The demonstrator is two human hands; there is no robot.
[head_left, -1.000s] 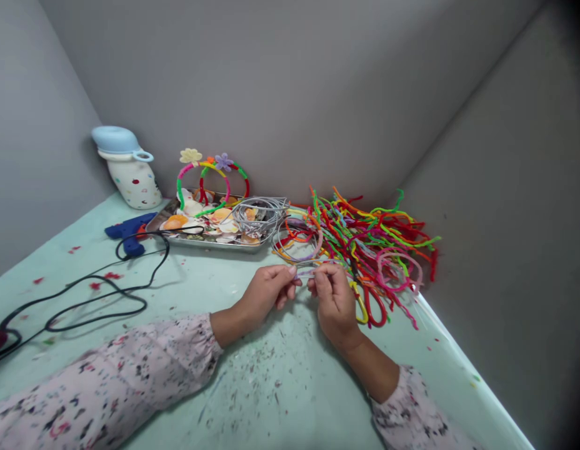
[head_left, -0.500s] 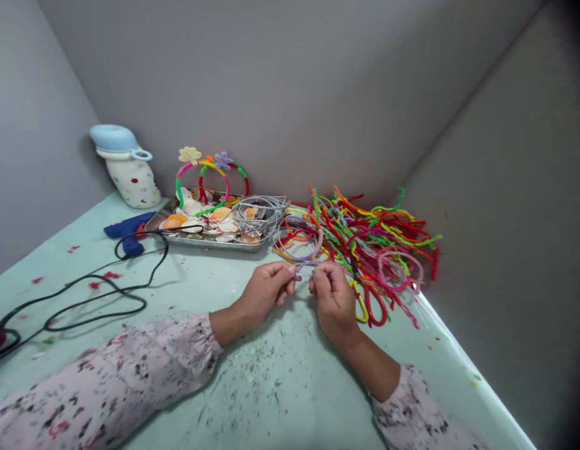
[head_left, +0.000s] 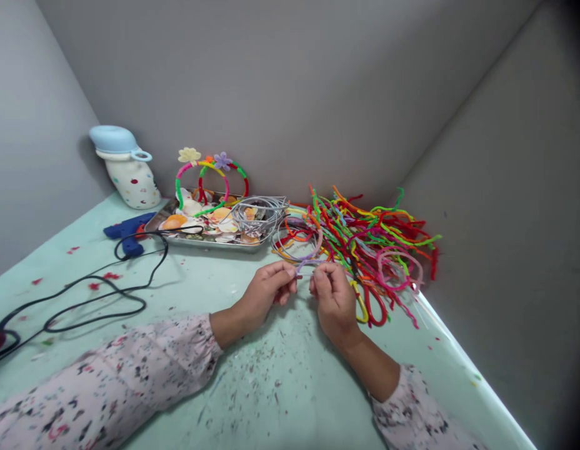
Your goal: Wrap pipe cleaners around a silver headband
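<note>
Sleeves of pale pink, dark-speckled cloth, seen nearest, at eight o'clock and between four and five, on a clock face centred on the lilac strand. Noted at six a mint-green tabletop, flecked with grey specks. Saw at nine the bare left hand, with thumb and forefinger pinching one end of the strand and the other fingers curled under. Saw at four the bare right hand, with thumb and forefinger pressed together in a pinch on the strand's other part, exact grip point too small to tell. Found the strand between both hands, bowed slightly upward. Noted, just beside the right hand, scissors with red and yellow handles. Traced at nine a looping black cord. Saw at three a pink ring, at two a tangled heap of bright fuzzy stems, at twelve a partly wrapped wire ring. Found toward ten a blue glue gun and a metal tray filled with shells, topped with coiled wire and flower-trimmed hoops. Made out farthest, at ten, a tilted white bottle with a blue lid, before grey walls.
</note>
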